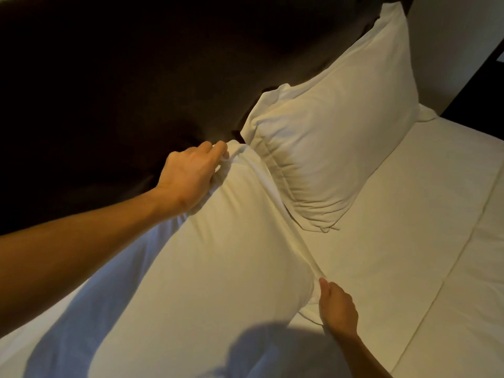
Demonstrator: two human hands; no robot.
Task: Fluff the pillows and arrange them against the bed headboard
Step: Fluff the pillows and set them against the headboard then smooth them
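While both hands grip near pillow (218, 255), far pillow (335, 148) against headboard (109, 77)

The near pillow (218, 255) is set on the bed (395, 241) before the headboard (109, 77), the far pillow (335, 148) just beyond it.

Both arms are bare from the frame's edge to the fingertips, with no sleeve showing on either. The left hand (188, 178) wears no ring, glove or watch, and its wrist carries no strap or band. The right hand (338, 309) is likewise bare, with short plain nails and no jewellery on the fingers that show. No clothing of the person shows.
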